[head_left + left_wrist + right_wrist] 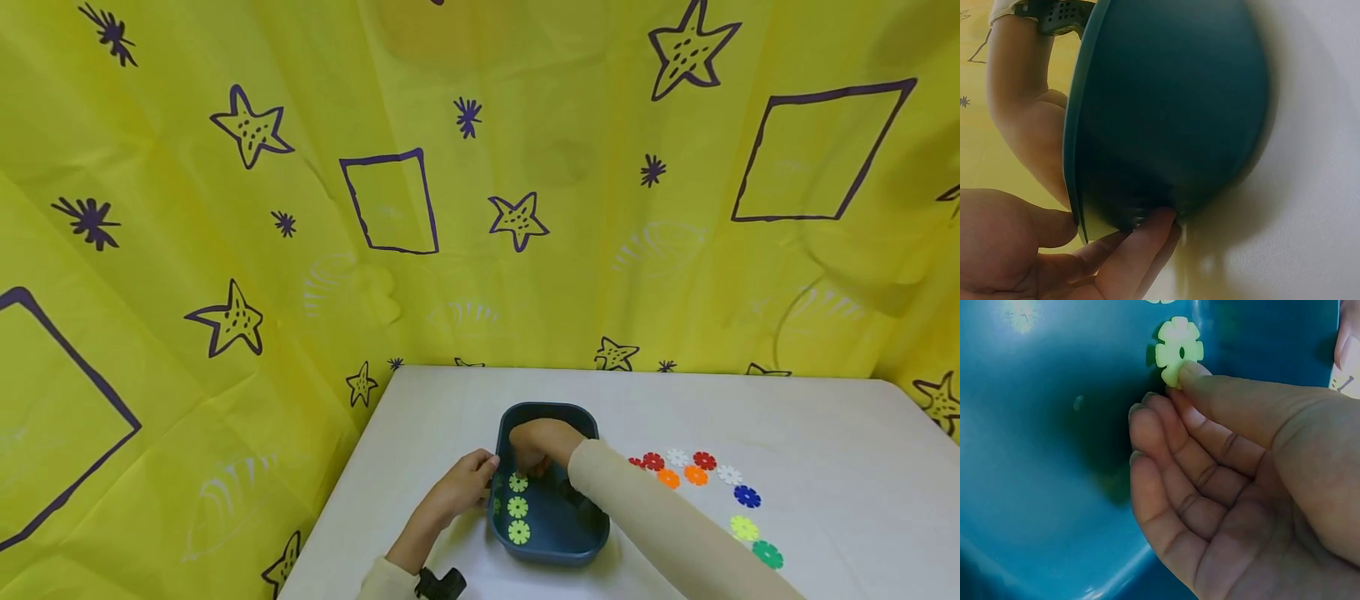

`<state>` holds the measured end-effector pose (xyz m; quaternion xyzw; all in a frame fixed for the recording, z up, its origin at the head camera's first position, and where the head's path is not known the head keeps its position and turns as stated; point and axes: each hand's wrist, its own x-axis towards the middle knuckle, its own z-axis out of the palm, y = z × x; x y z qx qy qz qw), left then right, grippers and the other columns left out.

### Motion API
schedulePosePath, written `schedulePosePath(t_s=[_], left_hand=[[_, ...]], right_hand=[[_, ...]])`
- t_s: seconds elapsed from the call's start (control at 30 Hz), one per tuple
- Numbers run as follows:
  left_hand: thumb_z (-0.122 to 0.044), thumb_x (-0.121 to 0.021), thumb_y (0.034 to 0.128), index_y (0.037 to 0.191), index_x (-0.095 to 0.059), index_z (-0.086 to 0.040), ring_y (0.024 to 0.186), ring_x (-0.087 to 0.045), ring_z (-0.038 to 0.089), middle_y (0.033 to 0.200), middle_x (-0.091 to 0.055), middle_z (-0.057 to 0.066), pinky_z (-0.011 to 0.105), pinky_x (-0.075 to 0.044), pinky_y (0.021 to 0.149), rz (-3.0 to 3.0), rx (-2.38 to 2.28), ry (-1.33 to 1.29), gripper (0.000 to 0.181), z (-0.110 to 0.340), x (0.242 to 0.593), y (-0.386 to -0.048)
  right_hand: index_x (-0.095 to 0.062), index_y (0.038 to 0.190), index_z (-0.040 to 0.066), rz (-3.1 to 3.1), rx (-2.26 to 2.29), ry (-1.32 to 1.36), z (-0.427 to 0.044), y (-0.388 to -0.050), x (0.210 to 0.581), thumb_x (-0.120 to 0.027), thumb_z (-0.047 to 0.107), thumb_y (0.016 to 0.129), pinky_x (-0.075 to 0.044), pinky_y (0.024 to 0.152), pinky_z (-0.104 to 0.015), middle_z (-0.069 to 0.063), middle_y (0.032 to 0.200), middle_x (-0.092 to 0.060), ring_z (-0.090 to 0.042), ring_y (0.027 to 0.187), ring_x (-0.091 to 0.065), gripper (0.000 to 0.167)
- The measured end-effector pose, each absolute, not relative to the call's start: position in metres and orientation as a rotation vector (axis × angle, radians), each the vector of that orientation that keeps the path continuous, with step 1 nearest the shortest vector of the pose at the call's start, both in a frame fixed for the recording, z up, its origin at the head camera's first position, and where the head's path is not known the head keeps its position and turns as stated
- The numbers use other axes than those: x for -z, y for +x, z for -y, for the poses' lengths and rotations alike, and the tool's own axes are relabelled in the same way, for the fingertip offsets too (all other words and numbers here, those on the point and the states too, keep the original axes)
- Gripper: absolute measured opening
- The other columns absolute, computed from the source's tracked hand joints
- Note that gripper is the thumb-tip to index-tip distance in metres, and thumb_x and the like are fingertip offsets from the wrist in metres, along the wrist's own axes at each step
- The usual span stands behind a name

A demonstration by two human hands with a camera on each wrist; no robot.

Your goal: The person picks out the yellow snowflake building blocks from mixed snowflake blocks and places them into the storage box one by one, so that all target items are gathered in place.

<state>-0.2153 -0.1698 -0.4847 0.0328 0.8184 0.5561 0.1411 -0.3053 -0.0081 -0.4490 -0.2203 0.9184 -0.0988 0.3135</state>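
A dark blue-green tray with rounded corners stands on the table. My left hand grips its left wall, thumb at the rim and fingers against the outer side, as the left wrist view shows. Inside the tray, my right hand pinches a light green flower-shaped disc between thumb and index finger; its other fingers are curled. Light green flower-shaped discs form a line along the tray's left side, the farthest at the right fingertips. The right hand hides part of the tray's far end.
Right of the tray, several flower-shaped discs lie on the white table in a curved row: red, orange, white, blue, yellow and green. A yellow patterned curtain hangs behind.
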Motion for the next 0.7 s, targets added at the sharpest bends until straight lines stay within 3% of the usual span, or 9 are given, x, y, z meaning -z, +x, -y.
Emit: schedulePosePath(t_s=[0.7], left_hand=[[-0.025, -0.046, 0.1146, 0.125, -0.059, 0.004, 0.107, -0.064, 0.026, 0.118, -0.064, 0.016, 0.047, -0.062, 0.086, -2.355, -1.61, 0.102, 0.033, 0.171, 0.488, -0.217]], right_hand=[[-0.077, 0.091, 0.004, -2.559, 0.085, -0.646, 0.019, -0.293, 0.456, -0.078, 0.013, 0.096, -0.061, 0.077, -0.03, -0.003, 0.075, -0.068, -0.017, 0.071, -0.067, 0.01]])
